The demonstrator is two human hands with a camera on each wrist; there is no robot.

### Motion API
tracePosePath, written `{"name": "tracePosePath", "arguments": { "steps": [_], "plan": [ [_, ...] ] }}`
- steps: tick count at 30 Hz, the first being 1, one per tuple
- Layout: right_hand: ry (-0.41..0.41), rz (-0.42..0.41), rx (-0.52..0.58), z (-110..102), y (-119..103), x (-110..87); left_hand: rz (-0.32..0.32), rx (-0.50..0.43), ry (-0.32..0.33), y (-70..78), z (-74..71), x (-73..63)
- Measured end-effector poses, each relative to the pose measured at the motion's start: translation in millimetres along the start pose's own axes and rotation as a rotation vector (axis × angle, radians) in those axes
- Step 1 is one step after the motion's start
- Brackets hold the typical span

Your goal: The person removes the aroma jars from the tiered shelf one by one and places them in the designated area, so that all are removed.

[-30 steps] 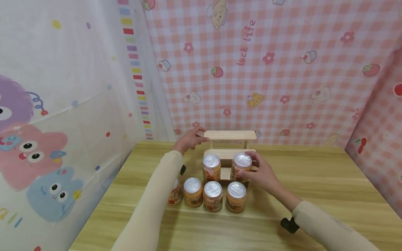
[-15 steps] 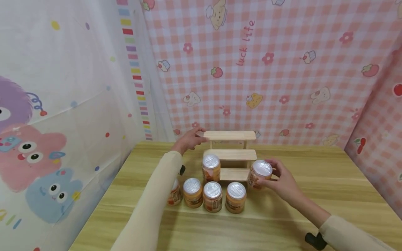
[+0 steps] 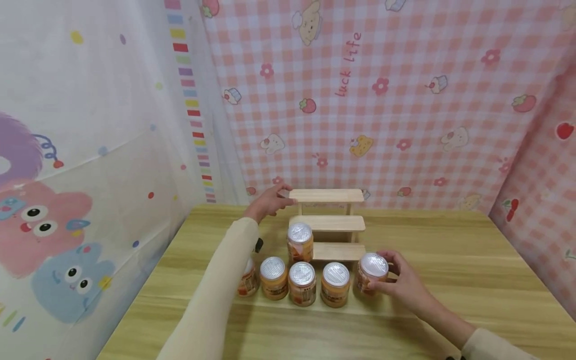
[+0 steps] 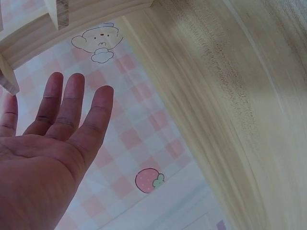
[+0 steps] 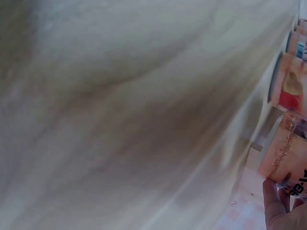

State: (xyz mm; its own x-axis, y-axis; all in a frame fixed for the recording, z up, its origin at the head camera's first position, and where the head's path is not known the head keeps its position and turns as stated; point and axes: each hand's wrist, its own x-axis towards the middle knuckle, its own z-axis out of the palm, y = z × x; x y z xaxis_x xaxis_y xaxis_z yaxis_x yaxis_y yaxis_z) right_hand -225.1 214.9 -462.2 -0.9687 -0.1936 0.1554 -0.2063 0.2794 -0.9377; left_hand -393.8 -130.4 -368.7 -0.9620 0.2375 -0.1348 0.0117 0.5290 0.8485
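In the head view my right hand point(image 3: 401, 282) grips a small orange-labelled jar point(image 3: 372, 272) with a silver lid, thumb and fingers around its side. This jar stands at the right end of a front row, beside another jar point(image 3: 335, 285). A three-tier wooden shelf point(image 3: 333, 223) stands behind the row, with one jar point(image 3: 300, 242) at its lower left. My left hand point(image 3: 271, 201) is at the left end of the shelf's top board. In the left wrist view the left hand's fingers point(image 4: 98, 115) are extended, one fingertip right at the wood. The right wrist view shows the held jar point(image 5: 288, 158) at its right edge.
Further left in the front row are more jars, a middle jar point(image 3: 302, 284), another jar point(image 3: 274, 278) and one jar point(image 3: 247, 280) partly behind my left sleeve point(image 3: 211, 290). A pink checked cloth point(image 3: 382, 115) hangs behind the wooden table point(image 3: 432, 240).
My right hand has carried its jar from the shelf's right side, rightward and then toward me, to the end of the front row. The left hand has stayed at the shelf.
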Motion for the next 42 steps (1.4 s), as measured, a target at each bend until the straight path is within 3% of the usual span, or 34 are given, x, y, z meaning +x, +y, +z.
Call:
{"name": "tracePosePath", "arguments": {
  "steps": [11, 18, 24, 32, 37, 42],
  "plan": [
    [-0.004, 0.013, 0.003, 7, 19, -5.3, 0.006, 0.014, 0.002, 1.5, -0.3, 0.6],
    [-0.006, -0.001, -0.059, 4, 16, -5.7, 0.01, 0.016, -0.004, 2.0, 0.2, 1.7],
    [0.034, -0.033, -0.107, 2, 0, -0.2, 0.004, -0.004, -0.009, 0.5, 1.4, 2.6],
    [0.053, -0.061, -0.065, 9, -33, 19.4, 0.003, 0.002, -0.011, -2.5, 1.2, 2.4],
    [0.039, -0.041, 0.007, 33, -62, 39.6, 0.005, 0.0, -0.004, -3.2, -0.7, 1.0],
    [0.01, 0.014, 0.034, 70, -77, 57.0, 0.003, 0.006, 0.0, -3.6, -0.4, 0.0]
  ]
}}
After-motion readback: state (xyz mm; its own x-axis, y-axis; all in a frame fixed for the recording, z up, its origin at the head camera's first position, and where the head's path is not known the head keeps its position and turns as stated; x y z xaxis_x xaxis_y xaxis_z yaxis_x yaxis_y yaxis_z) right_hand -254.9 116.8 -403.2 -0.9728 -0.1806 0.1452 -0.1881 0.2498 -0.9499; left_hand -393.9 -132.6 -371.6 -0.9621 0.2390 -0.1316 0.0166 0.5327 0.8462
